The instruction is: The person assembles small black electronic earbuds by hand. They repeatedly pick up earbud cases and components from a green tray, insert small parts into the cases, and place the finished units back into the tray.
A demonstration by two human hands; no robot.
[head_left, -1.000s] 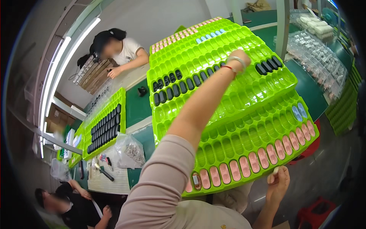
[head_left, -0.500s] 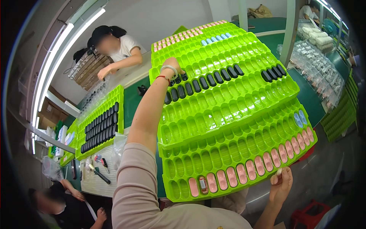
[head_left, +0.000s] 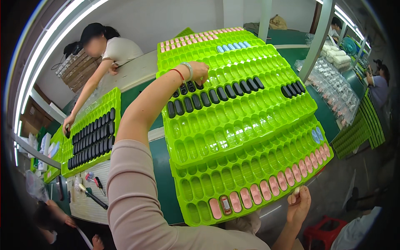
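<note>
My left hand (head_left: 200,71) reaches over the upper green tray (head_left: 233,125), a bracelet and a red cord on its wrist. Its fingers bend down, closed, beside a row of black oblong pieces (head_left: 222,94); what they hold, if anything, is hidden. Short black pieces (head_left: 183,88) with small openings sit next to that hand. By the front edge of the lower green tray (head_left: 200,175), my right hand (head_left: 299,206) has curled fingers, with something small and white at the fingertips that I cannot make out. Pink oblong pieces (head_left: 255,194) line that tray's front row; one slot holds a red-framed piece (head_left: 226,205).
Left of the trays, a co-worker (head_left: 118,50) reaches to another tray with black pieces (head_left: 93,137). Hand tools (head_left: 96,198) lie on a ribbed mat. Another person (head_left: 58,225) is at lower left. A post (head_left: 314,46), clear packages (head_left: 329,85) and a red stool (head_left: 323,231) are at right.
My left hand has risen slightly off the short black pieces and shifted right. The co-worker's arm has stretched to the left tray. The whole view has shifted; my right hand stays by the tray edge.
</note>
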